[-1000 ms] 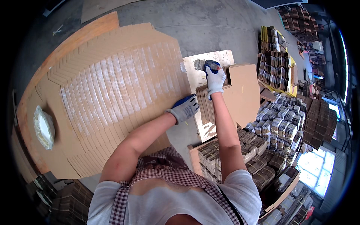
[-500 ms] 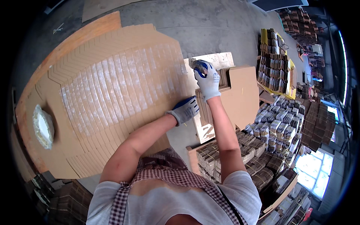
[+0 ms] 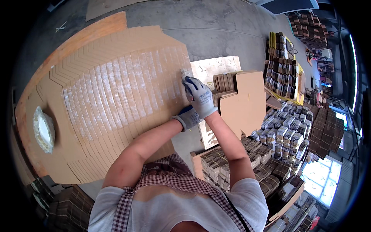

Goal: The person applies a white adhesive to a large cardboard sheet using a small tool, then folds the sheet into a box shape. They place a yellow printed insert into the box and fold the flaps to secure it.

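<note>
A fanned row of overlapping brown cardboard sheets point(image 3: 123, 135) spreads across a wooden board, with whitish wet-looking streaks along the exposed strips. My right hand point(image 3: 200, 96), in a grey-and-blue work glove, is closed around a small greyish-white lump point(image 3: 186, 72) whose kind I cannot make out. It is at the right end of the row, over the last sheet. My left hand point(image 3: 188, 119), gloved alike, lies at the near right edge of the sheets, just below the right hand. The right hand covers most of its fingers.
A white plastic-wrapped bundle point(image 3: 43, 129) sits at the left end of the sheets. Past my right hand, cut cardboard pieces point(image 3: 245, 106) are stacked on a pale board point(image 3: 228, 63). Tied cardboard bundles point(image 3: 284, 129) stand farther right. The orange-brown wooden board point(image 3: 112, 25) shows along the far edge.
My right hand has moved left and nearer, from above the pale board onto the right end of the sheets, carrying the lump. My left hand has barely moved.
</note>
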A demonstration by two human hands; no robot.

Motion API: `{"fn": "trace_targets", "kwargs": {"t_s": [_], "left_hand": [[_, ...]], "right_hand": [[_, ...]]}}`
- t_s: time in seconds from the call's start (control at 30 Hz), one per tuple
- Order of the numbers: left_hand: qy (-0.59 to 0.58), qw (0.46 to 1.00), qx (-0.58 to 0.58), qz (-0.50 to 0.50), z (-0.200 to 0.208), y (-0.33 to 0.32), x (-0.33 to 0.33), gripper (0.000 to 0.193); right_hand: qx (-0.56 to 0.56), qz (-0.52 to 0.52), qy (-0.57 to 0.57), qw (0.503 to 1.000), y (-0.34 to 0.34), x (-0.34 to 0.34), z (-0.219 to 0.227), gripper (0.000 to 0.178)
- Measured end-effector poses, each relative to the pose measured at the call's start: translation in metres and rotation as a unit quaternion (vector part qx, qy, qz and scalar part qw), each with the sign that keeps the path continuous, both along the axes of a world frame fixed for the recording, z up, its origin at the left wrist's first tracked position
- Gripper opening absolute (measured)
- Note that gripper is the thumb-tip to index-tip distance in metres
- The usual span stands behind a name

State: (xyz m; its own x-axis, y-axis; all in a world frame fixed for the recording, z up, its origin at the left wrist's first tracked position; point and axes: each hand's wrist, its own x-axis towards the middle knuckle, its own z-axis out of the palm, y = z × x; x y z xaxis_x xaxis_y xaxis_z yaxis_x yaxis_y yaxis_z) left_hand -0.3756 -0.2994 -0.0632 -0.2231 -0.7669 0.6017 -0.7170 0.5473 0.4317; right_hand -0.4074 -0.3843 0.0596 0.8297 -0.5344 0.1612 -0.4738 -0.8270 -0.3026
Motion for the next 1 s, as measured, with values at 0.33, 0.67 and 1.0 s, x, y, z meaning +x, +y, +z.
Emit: {"fn": "trace_targets", "kwargs": {"t_s": [0.33,0.67,1.0], "left_hand": [[-0.335,0.931,0.116,-0.088,0.031,0.003,0.004,0.010],[-0.292,0.949,0.078,-0.084,0.017,0.003,-0.001,0.015],[-0.304,0.948,0.050,-0.077,0.022,0.000,0.000,0.011]], "right_hand": [[-0.001,-0.120,-0.086,0.989,-0.054,0.009,-0.015,0.031],[0.032,-0.182,-0.109,0.977,-0.085,0.022,-0.024,0.033],[0.095,-0.352,-0.161,0.917,-0.120,0.055,-0.039,0.040]]}}
